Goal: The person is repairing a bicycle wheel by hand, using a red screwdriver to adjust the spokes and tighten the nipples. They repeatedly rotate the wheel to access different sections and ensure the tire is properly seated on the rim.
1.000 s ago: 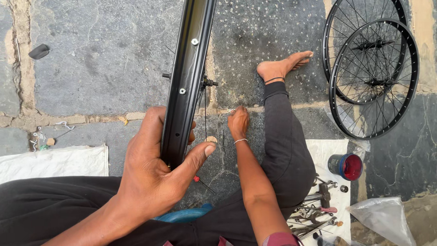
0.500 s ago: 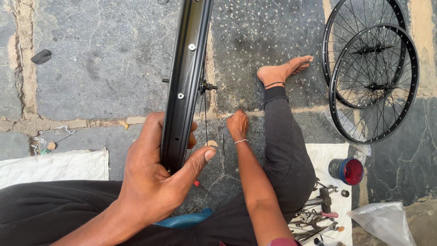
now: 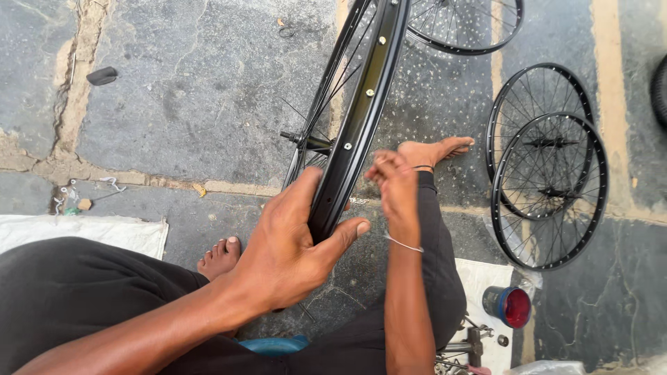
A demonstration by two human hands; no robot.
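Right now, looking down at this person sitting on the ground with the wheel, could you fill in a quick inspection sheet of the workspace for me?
Surface: grey stone floor with sandy joints; white cloth at left.
Job's things: black bicycle rim with spokes and hub, held on edge.
Clutter: two finished wheels lying at right, a red-topped tin, metal tools, small scraps by the joint.
Grip: left hand wraps the rim's lower part; right hand has fingertips pinched beside the rim, what they hold is too small to tell.
Cables: nothing seen.
Surroundings: the person's bare feet and black trousers; part of another wheel at top.
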